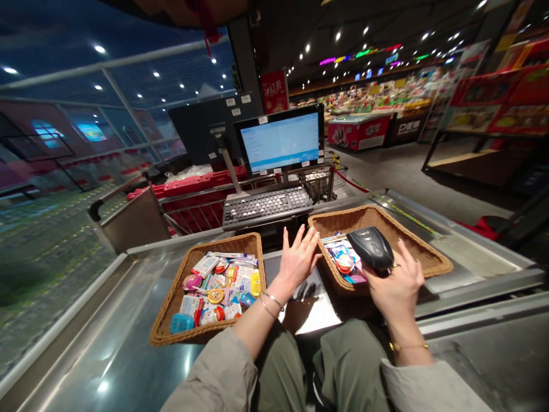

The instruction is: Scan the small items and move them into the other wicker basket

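Note:
My left hand (298, 263) is open, with its fingers spread and nothing in them, between the two wicker baskets and closest to the rim of the right one. My right hand (397, 289) grips a black handheld barcode scanner (369, 247) above the right wicker basket (412, 249). Small packaged goods (343, 257) lie under the scanner in that basket. The left wicker basket (165, 312) is heaped with similar colourful packets and round-capped items (217, 289).
A stainless steel checkout counter (107, 355) runs beneath the baskets. Ahead stand a POS keyboard (266, 207) and monitor (281, 140). A wire shopping cart with a red basket (193, 197) stands beyond the counter's left side. Store shelves and freezers lie farther back.

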The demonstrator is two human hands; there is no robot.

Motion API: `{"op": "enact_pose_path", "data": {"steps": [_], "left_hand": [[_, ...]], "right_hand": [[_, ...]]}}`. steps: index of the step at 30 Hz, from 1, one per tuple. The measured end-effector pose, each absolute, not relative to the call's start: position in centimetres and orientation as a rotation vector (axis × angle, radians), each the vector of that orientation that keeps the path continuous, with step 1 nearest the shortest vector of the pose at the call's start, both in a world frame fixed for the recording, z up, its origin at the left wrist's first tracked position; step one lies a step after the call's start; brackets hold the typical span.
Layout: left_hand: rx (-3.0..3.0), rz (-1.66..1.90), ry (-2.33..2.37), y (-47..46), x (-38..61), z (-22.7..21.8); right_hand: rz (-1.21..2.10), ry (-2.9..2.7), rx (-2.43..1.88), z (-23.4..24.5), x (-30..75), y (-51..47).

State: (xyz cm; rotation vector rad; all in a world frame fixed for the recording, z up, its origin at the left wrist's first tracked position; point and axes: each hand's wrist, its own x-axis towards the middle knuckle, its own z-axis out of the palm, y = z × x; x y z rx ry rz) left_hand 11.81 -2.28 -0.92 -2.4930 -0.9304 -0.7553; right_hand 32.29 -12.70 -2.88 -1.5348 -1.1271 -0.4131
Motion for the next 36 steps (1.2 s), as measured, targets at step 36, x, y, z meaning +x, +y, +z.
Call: {"op": "enact_pose_path", "data": {"steps": [36], "left_hand": [[-2.213,-0.281,-1.665,0.3,-12.1,-1.4]], "right_hand": [[-0.302,-1.468,-1.315,-2.5,21.7,-6.8]]}}
